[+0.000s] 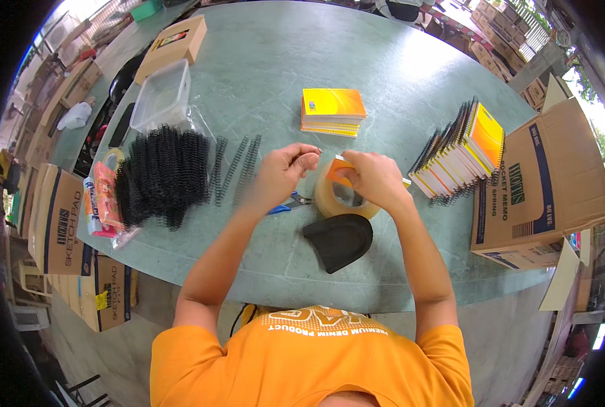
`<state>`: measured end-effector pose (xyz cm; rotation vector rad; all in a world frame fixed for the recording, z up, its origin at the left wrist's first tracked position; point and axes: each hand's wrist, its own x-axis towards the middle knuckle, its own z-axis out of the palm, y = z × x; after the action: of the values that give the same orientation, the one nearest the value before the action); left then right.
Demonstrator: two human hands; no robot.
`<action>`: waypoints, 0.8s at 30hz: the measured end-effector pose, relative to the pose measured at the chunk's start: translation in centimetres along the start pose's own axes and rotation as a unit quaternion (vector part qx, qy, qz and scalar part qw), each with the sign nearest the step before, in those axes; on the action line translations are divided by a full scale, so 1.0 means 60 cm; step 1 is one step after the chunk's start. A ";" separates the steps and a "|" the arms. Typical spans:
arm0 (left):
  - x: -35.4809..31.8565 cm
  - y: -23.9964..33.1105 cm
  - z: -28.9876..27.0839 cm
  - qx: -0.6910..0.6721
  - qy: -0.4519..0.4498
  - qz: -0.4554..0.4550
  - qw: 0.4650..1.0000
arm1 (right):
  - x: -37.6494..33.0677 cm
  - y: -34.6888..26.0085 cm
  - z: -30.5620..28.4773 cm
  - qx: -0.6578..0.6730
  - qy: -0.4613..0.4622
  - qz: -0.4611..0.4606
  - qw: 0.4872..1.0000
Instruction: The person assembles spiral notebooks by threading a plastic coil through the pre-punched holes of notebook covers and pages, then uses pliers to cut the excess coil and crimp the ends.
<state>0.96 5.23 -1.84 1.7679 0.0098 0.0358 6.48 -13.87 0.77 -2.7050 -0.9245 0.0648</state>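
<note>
My left hand [285, 173] is closed in a pinch, its fingertips around something small and dark that I cannot make out. Close by on the right, my right hand [375, 178] grips a small orange-covered notebook [341, 178], mostly hidden by the fingers. Under that hand a wide roll of clear tape [346, 203] lies on the table. Blue-handled pliers [290, 203] rest left of the roll, and a black curved pad [339, 241] lies in front of it. Beyond my hands sits a stack of yellow-orange notebooks [333, 110].
A pile of black spiral coils [163, 173] and several loose coils [234, 166] lie left. Spiral-bound notebooks [458, 152] lean in a row at right, beside an open cardboard box [543, 183]. A clear plastic tub [162, 95] and a brown box [173, 47] stand far left.
</note>
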 end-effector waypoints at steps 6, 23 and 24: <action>-0.006 -0.019 0.000 -0.211 -0.015 0.070 0.975 | 0.004 0.005 -0.002 -0.004 -0.014 -0.017 1.000; 0.051 -0.044 -0.024 0.326 0.060 0.080 0.940 | -0.002 0.002 0.000 0.064 0.050 -0.002 0.997; 0.068 -0.053 -0.031 0.337 0.075 -0.016 0.938 | -0.001 0.000 0.001 0.062 0.051 -0.003 0.997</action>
<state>5.03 7.81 -4.50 2.4476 0.1802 0.1592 6.43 -13.93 0.72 -2.5650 -0.8689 -0.0153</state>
